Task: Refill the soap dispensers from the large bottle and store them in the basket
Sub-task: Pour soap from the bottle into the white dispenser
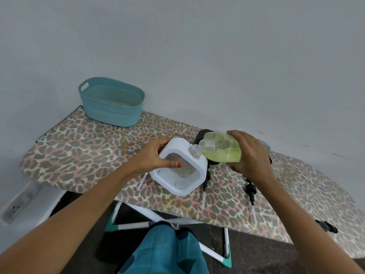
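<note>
Leopard-print fabric is covering a long ironing board (79,155) that is standing against a pale grey wall (217,56) and stretching across the middle of the frame. At the upper left of the board, an oval teal plastic basket with a woven texture (110,113) is sitting upright, well apart from both hands. Near the centre, the person's left hand (156,157) is gripping a white square-framed soap dispenser with a clear textured middle (176,146). Its fingers are curling over the top edge, its thumb is pressing on the clear front, and the dispenser is leaning toward the right. The right hand (250,155) is wrapping around a large clear plastic bottle of yellow-green liquid (221,149), fingers clamped over its body. It is holding the bottle on its side, with the threaded mouth touching the dispenser's open neck. A black rounded container (201,135) is showing just behind the bottle. Two black pump heads with white tubes (251,189) are lying on the board just below the hands.
</note>
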